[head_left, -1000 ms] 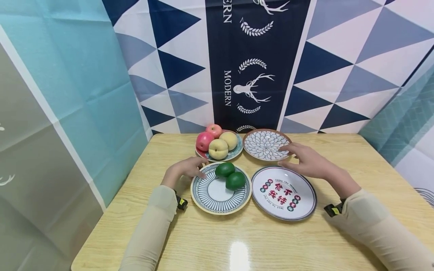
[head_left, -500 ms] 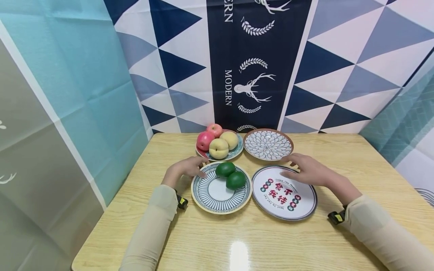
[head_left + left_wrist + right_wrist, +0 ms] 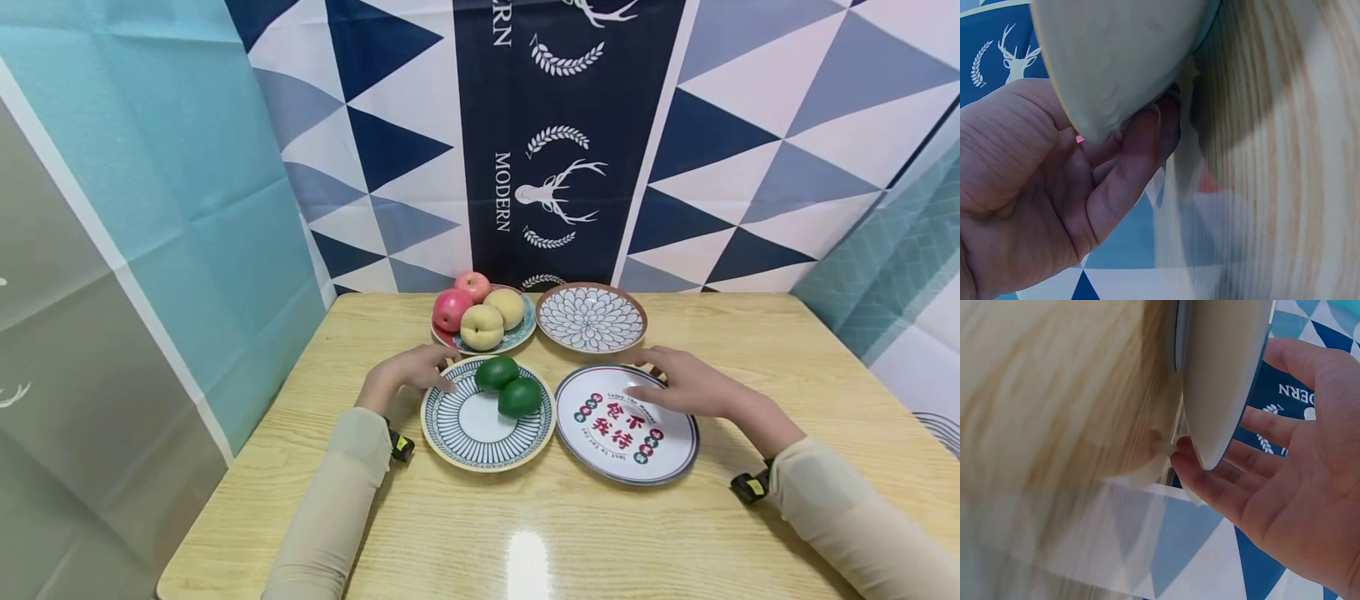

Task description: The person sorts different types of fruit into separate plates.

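Beige-sleeved, the left hand (image 3: 412,369) is curled round the upper-left rim of a round, yellow-edged plate with dark radiating stripes (image 3: 480,450), by which two green oval fruits (image 3: 520,397) are borne. Behind it, red and pale-yellow fruits (image 3: 482,327) are heaped on a red-and-teal plate (image 3: 519,337); next, a brown-rimmed, petal-patterned plate (image 3: 591,321) is seen. At right, a white, blue-rimmed plate with red characters (image 3: 622,425) is straddled at its far rim by the right hand (image 3: 690,379), fingers curled beneath; thumb contact cannot be told.

4 plates (image 3: 591,318), 2 red apples (image 3: 452,310), 2 peaches (image 3: 482,327), 2 green oval fruits (image 3: 519,397), 1 left hand (image 3: 412,371), 1 right hand (image 3: 690,383), 2 sleeves (image 3: 330,500), 1 counter (image 3: 465,517).
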Action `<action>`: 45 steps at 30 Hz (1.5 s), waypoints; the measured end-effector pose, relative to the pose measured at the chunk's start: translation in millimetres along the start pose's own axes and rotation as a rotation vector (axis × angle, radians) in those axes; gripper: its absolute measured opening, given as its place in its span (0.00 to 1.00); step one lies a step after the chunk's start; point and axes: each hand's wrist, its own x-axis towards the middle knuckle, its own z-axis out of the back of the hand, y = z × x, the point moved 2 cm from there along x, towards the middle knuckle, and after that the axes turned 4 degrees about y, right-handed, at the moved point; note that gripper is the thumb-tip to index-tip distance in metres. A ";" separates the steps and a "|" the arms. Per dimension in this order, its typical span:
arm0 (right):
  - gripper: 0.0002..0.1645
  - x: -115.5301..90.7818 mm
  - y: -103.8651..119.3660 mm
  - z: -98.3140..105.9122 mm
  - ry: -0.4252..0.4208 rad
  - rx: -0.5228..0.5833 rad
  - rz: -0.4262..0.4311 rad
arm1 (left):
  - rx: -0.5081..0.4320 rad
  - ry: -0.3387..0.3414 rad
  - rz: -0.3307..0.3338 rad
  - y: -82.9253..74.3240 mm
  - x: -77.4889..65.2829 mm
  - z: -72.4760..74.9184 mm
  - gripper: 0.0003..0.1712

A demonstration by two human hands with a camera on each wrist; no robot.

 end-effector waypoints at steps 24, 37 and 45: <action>0.27 -0.5 -8.0 0.5 0.084 -0.014 -0.061 | 0.031 -0.003 0.010 -0.1 0.9 1.8 0.22; 0.25 -0.3 -12.8 -1.4 0.109 0.043 -0.102 | 0.022 0.007 0.011 0.6 0.2 0.5 0.20; 0.25 -1.3 -16.3 -2.1 0.112 0.069 -0.126 | 0.034 0.000 -0.006 -0.6 -0.5 -0.5 0.20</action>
